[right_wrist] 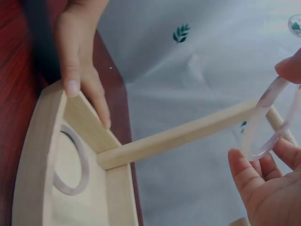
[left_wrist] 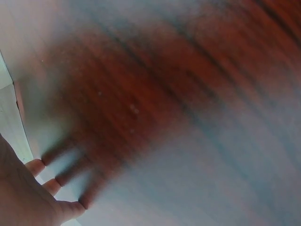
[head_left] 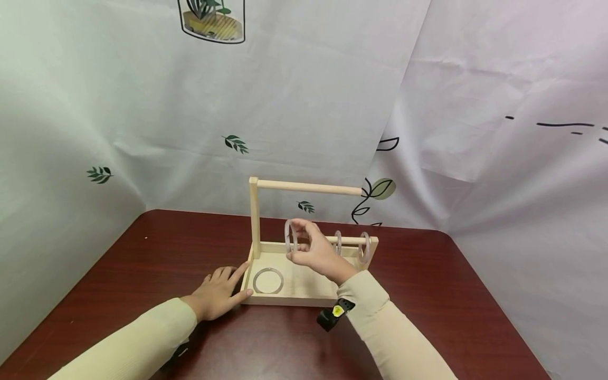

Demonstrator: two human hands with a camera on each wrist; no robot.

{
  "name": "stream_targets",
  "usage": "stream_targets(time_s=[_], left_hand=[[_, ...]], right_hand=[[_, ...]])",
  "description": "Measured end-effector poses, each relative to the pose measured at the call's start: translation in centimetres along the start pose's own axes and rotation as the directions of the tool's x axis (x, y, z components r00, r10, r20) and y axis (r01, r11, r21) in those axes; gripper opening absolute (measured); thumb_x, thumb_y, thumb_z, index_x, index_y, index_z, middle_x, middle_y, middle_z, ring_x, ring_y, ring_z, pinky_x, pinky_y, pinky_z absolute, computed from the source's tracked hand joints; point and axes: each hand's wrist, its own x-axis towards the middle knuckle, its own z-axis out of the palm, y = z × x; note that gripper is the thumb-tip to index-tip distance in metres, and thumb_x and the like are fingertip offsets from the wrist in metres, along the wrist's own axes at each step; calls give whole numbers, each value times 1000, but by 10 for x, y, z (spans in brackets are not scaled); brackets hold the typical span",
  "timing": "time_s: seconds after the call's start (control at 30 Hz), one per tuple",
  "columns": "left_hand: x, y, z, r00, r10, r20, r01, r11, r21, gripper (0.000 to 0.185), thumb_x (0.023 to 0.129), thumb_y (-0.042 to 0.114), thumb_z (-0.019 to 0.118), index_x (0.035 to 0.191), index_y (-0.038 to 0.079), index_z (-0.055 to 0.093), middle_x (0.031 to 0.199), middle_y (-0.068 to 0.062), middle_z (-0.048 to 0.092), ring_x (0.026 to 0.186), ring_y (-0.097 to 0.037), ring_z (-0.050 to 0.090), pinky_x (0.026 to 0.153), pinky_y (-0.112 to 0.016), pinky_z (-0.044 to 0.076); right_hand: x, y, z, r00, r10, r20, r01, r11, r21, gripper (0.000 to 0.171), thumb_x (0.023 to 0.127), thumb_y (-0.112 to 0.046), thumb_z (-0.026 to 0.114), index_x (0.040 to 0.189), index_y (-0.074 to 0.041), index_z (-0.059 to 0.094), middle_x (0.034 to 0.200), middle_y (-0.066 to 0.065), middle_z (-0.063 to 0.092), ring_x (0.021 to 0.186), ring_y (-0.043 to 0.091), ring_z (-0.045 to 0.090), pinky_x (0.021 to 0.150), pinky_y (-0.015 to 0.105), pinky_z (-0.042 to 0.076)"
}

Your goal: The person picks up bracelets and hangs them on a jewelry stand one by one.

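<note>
Pinching a translucent bangle (head_left: pixel 291 236) between thumb and fingertips, my right hand (head_left: pixel 317 254) hovers over the wooden stand (head_left: pixel 304 295), wrist bent down and forearm angling in from the stand's near right corner. The bangle stands upright on edge, up against the stand's lower rod (head_left: pixel 350 240), just left of two more bangles (head_left: pixel 351 245) hanging on that rod toward its right end. From the right wrist view the ring sits between my thumb tip above and curled fingers (right_wrist: pixel 254 169) below; whether it is threaded onto the rod or only beside it I cannot tell.

My left hand (head_left: pixel 219 291) lies flat on the dark red table (head_left: pixel 142 264), fingers straight and relaxed, the fingertips and thumb touching the stand's left wall at its near corner. The arm stretches in from the lower left in a cream sleeve (head_left: pixel 138 343).

Inside the stand's tray, close to that left wall, a fourth bangle (head_left: pixel 268 280) lies flat. An upper rod (head_left: pixel 309 186) juts right from the stand's upright post. A black wrist strap (head_left: pixel 334 313) shows at my right cuff.
</note>
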Motion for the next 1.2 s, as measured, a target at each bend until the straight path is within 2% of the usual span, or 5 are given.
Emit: stream_targets(time_s=[0.13,0.4,0.67,1.0,1.2], left_hand=[[1,0,1,1000,-1,4,1,1000,-4,75,97,60,39,154,15,23,139,-22,40,131,-46,34,98,-71,26],[3,0,0,1000,4,7,-4,1000,-2,76,96,61,39,154,15,23,138,-22,41,131,-46,34,98,-70,27],[1,1,-2,1000,9,6,-9,1000,4,75,97,59,40,154,13,24,137,-23,41,130,-47,35,97,-70,28],[1,0,-1,1000,17,-2,-17,1000,-3,75,97,59,40,154,12,24,137,-22,41,130,-47,34,97,-70,28],[2,-4,4,999,28,-17,-28,1000,6,75,97,59,39,154,13,24,135,-23,42,129,-48,35,96,-71,28]], right_hand=[[-1,-4,-5,1000,-24,-12,25,999,28,74,78,-1,63,145,-1,32,134,20,37,114,27,48,83,28,50],[-4,-10,-20,996,-32,-84,38,997,72,77,78,-2,63,147,0,29,135,23,40,115,31,48,83,26,49],[-9,-16,-30,991,-15,-133,29,994,103,78,77,1,63,147,2,26,138,23,36,125,33,38,96,33,43],[-15,-12,-49,978,30,-208,-15,997,74,78,79,-2,63,148,-4,26,138,21,38,126,30,40,103,40,39],[-17,-11,-58,965,46,-258,-31,998,59,75,81,-1,60,147,-2,25,138,20,35,126,30,38,97,41,41]])
